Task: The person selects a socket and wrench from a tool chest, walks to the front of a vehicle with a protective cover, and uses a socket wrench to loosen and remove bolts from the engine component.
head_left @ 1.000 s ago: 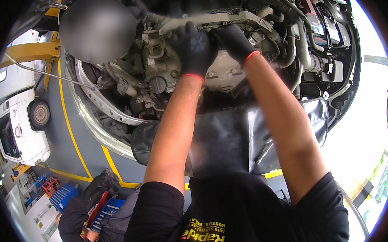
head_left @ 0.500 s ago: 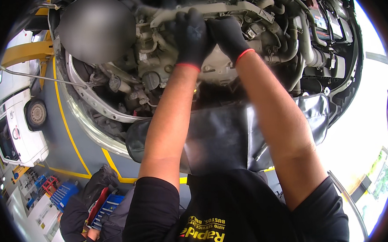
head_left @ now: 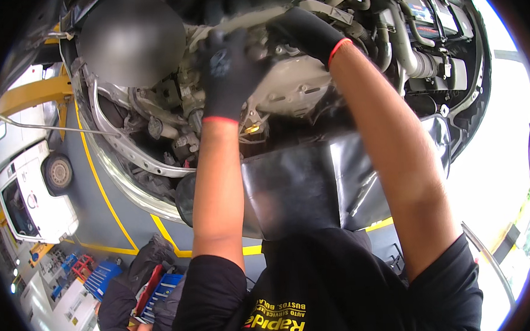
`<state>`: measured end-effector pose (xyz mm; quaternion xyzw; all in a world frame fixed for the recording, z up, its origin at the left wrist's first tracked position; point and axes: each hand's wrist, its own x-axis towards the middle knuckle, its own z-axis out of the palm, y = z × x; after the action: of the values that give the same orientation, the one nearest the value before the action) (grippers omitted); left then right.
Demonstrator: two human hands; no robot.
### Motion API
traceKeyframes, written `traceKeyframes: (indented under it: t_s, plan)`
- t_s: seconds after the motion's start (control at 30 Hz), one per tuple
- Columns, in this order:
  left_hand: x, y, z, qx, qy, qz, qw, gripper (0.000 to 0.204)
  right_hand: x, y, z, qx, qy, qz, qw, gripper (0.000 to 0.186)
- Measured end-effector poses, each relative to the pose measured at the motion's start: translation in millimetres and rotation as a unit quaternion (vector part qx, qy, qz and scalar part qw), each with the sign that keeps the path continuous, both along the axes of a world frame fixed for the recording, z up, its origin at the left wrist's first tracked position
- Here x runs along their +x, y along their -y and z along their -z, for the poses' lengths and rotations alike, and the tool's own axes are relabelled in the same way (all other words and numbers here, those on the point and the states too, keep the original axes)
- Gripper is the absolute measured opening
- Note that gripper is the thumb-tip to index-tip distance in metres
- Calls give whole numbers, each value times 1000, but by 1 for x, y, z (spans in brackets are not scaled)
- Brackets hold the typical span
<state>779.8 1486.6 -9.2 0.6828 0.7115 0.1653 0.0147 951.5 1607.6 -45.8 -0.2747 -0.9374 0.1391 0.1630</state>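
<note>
Fingers (head_left: 217, 44) of your left hand (head_left: 225, 75) look spread wide; that hand has moved left, apart from your right hand (head_left: 308, 34), whose fingers' hold I cannot tell. Between them, nearer you, more of the pale engine cover (head_left: 291, 88) shows.

I reach forward with both bare forearms (head_left: 216, 179). My black-gloved, red-cuffed left hand (head_left: 224, 75) shows its back, thumb out rightward; my black-gloved, red-cuffed right hand (head_left: 309, 34) angles leftward, fingertips indistinct.

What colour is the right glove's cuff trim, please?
The right glove's cuff trim is bright red-orange, showing best in the head view.
</note>
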Motion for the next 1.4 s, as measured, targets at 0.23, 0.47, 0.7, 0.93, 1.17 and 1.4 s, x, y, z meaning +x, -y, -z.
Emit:
traceKeyframes:
  t_s: [0.23,0.47,0.7,0.93,1.17,1.4]
  plan:
    - [-14,42,-12,32,70,-8,997,62,2,27,12,-72,17,199,977,33]
    - [30,160,26,71,128,62,987,39,-27,83,6,-225,-132,322,910,34]
    - [38,271,69,12,134,32,990,46,-49,74,5,-183,-77,395,897,44]
    - [37,284,91,47,110,16,993,46,-46,69,33,-403,-220,275,845,36]
    - [36,287,95,53,114,6,992,45,-31,34,75,-294,-151,216,919,26]
    - [36,287,96,62,116,5,991,43,-29,39,93,-169,-135,219,952,20]
